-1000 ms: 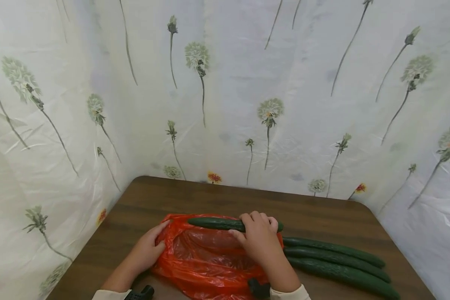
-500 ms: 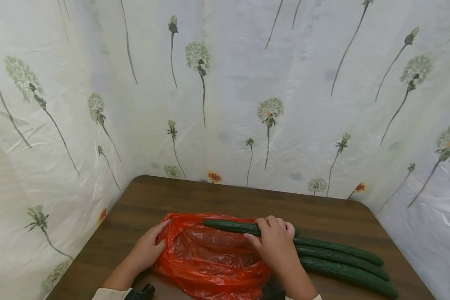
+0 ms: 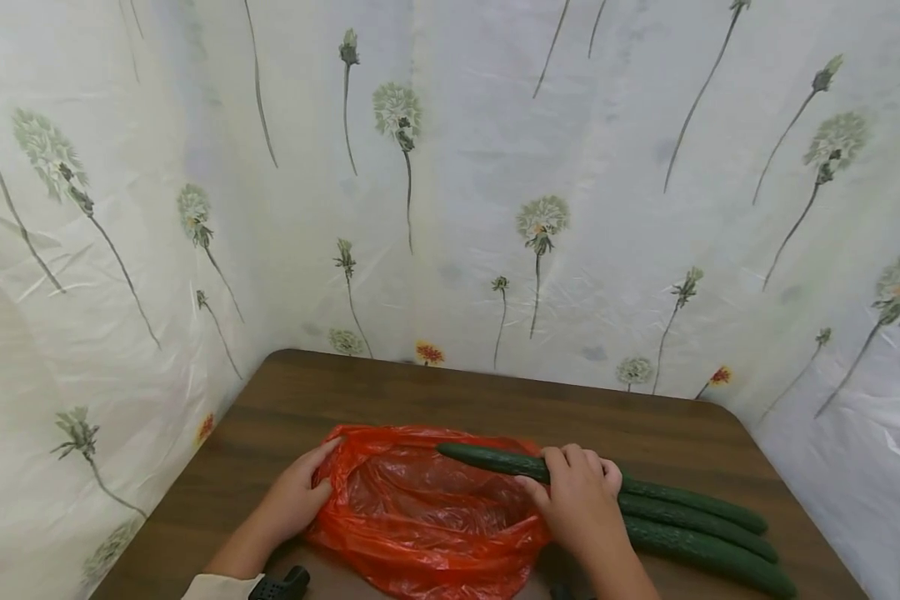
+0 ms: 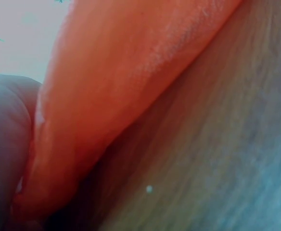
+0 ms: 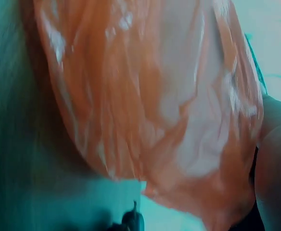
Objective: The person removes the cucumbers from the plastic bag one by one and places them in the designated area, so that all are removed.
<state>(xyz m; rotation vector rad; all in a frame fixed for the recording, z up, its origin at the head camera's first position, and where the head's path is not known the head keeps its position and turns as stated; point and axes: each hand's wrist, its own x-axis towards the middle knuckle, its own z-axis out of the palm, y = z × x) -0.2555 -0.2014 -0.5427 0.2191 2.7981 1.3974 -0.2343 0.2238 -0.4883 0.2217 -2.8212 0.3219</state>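
A red plastic bag point(image 3: 435, 550) lies on the table with its mouth spread open. My left hand point(image 3: 292, 502) grips its left edge, fingers behind the rim and thumb at the near side; in the left wrist view, part of that hand point(image 4: 8, 144) lies against the red film point(image 4: 107, 72). In my right hand point(image 3: 581, 504) is a long green cucumber point(image 3: 487, 457), held across the far right rim with its tapered tip pointing left over the mouth. The right wrist view shows the bag's wrinkled side point(image 5: 131, 96) beside the hand point(image 5: 277, 163).
To the right, several more cucumbers point(image 3: 708, 546) lie side by side on the brown wooden table point(image 3: 390, 392), partly behind my right hand. A pale curtain with dandelion prints point(image 3: 465, 167) hangs around the table. A black wrist device point(image 3: 281, 586) shows at my left sleeve.
My right hand has moved steadily right with the cucumber, drawing its tip back across the bag's mouth. The left hand has kept its hold on the bag's left edge.
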